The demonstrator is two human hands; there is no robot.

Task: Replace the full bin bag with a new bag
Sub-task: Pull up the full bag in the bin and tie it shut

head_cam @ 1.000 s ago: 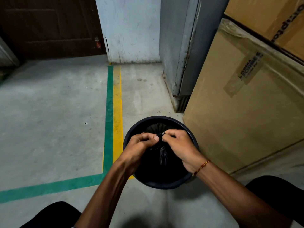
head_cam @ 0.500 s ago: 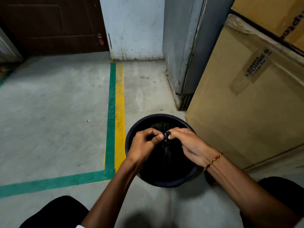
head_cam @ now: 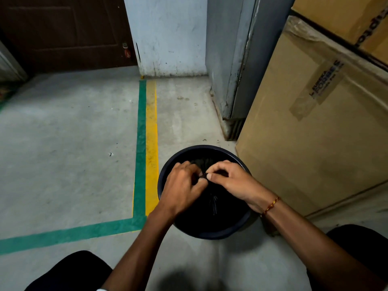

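Observation:
A round dark bin (head_cam: 212, 235) stands on the concrete floor in front of me. A black bin bag (head_cam: 212, 204) fills it, its top gathered into a twisted neck at the middle. My left hand (head_cam: 182, 187) and my right hand (head_cam: 231, 181) meet over the bin, fingertips pinched together on the bag's gathered neck. The neck itself is mostly hidden under my fingers. A thread bracelet sits on my right wrist.
A large taped cardboard box (head_cam: 319, 127) stands right of the bin, nearly touching it, with another stacked above. A grey metal cabinet (head_cam: 228, 59) is behind. Green and yellow floor lines (head_cam: 147, 133) run left of the bin. My knees frame the bottom edge.
Both hands have closed tighter over the bag's neck, which showed between the fingertips before and is now mostly covered. The left hand has rolled over it.

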